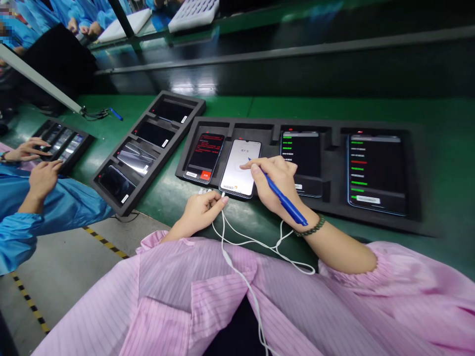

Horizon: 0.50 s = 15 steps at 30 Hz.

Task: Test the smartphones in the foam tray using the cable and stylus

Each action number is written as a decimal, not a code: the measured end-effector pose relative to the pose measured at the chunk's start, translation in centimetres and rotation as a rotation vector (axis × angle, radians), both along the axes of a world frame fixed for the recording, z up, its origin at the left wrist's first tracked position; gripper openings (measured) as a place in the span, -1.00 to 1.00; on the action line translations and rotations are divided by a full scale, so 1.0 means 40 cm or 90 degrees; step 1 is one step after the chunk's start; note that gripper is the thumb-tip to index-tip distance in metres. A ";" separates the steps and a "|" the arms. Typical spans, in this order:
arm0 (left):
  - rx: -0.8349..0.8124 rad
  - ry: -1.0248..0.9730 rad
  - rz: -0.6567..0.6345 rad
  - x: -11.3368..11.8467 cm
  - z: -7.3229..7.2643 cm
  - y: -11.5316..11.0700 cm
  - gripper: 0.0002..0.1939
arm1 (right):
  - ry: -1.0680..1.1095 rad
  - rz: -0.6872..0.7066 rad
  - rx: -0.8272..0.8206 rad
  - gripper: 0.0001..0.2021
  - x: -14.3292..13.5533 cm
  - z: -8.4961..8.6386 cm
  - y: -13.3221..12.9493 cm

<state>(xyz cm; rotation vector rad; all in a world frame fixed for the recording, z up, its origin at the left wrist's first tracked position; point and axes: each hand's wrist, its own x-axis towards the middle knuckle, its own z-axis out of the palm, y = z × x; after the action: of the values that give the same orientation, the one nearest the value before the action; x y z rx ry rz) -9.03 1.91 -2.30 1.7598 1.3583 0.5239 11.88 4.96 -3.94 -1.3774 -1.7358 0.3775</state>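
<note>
The white-screened phone [247, 173] is set in the dark tray [336, 173]; it could be tugged askew if the white cable [227, 257] were snagged. At the phone's lower edge, the cable's end is pinched by the left hand [200, 211]; over its right side, a blue pen [284, 198] is clamped in the right hand [275, 180], index finger extended screenward.
</note>
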 end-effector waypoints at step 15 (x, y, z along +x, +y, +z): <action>0.013 0.024 -0.006 0.002 -0.003 0.009 -0.58 | -0.043 -0.074 0.028 -0.65 -0.006 -0.013 0.004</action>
<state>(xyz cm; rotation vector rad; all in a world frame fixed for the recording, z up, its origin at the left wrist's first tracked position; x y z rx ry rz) -8.94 2.26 -2.40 1.8000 1.3741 0.5036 11.62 5.12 -4.45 -1.4657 -1.6985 0.2300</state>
